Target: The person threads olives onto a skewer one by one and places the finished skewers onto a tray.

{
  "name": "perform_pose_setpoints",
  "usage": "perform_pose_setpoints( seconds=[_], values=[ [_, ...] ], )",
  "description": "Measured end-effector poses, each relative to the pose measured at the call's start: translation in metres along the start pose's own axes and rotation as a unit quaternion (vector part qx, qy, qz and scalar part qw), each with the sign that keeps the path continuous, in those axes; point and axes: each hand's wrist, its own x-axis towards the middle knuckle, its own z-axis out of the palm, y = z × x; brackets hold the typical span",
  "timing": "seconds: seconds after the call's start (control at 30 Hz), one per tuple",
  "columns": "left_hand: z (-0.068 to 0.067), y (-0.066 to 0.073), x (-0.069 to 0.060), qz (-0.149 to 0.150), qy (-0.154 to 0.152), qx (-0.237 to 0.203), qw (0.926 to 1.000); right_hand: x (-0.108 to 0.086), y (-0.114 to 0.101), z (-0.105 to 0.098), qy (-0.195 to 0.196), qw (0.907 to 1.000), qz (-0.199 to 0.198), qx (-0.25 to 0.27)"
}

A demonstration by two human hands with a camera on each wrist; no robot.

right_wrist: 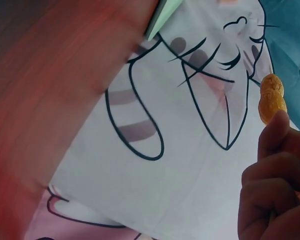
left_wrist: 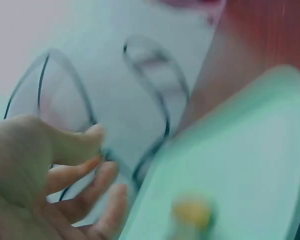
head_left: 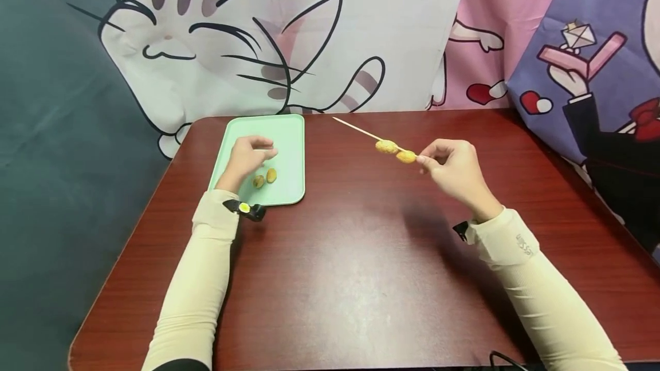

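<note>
In the head view my right hand (head_left: 456,170) pinches a thin wooden skewer (head_left: 356,127) at its lower right end, above the table. Two lumpy, yellow oval pieces (head_left: 387,146) are threaded on it, close to my fingertips; they also show beside the thumb in the right wrist view (right_wrist: 272,100). My left hand (head_left: 246,159) hovers over a pale green tray (head_left: 295,188), thumb and fingers loosely bent, with nothing clearly seen between them. Beneath its wrist, two small brownish-yellow oval pieces (head_left: 271,175) lie in the tray. The left wrist view is blurred.
The dark red-brown table (head_left: 335,273) stands against a cartoon-printed cloth (head_left: 402,27). A black cable (head_left: 502,356) shows at the front edge, lower right. The tray sits at the far left of the table.
</note>
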Motion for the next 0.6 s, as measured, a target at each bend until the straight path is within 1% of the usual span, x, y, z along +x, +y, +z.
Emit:
perform_pose_setpoints(
  seconds=[0.03,0.1,0.17,0.23,0.33,0.4,0.47,0.5,0.6],
  values=[
    [-0.008,-0.008,0.0,-0.019,-0.013,0.035,0.9991,-0.001,0.001,-0.001,-0.004,1.0,0.0,0.0],
    [-0.019,-0.017,-0.001,-0.043,-0.043,0.103,0.9928,-0.003,0.002,-0.001,-0.01,0.9999,-0.004,-0.002],
    [-0.017,-0.018,0.0,-0.059,-0.066,0.146,0.9854,-0.005,0.003,-0.003,-0.014,0.9998,-0.01,-0.005],
    [-0.012,-0.017,0.002,-0.073,-0.087,0.176,0.9778,-0.007,0.003,-0.003,-0.017,0.9997,-0.018,-0.009],
    [-0.004,-0.015,0.001,-0.104,-0.113,0.202,0.9671,-0.009,0.003,-0.003,-0.025,0.9994,-0.022,-0.011],
    [-0.002,-0.015,-0.001,-0.114,-0.122,0.217,0.9619,-0.01,0.003,-0.003,-0.03,0.9992,-0.022,-0.013],
    [-0.001,-0.014,-0.004,-0.121,-0.116,0.237,0.9569,-0.011,0.002,-0.004,-0.033,0.9991,-0.023,-0.016],
    [-0.001,-0.014,-0.005,-0.12,-0.11,0.251,0.9541,-0.012,0.001,-0.004,-0.034,0.999,-0.024,-0.018],
    [0.001,-0.013,-0.011,-0.098,-0.091,0.289,0.9479,-0.014,0.002,-0.003,-0.035,0.9989,-0.023,-0.02]
  ],
)
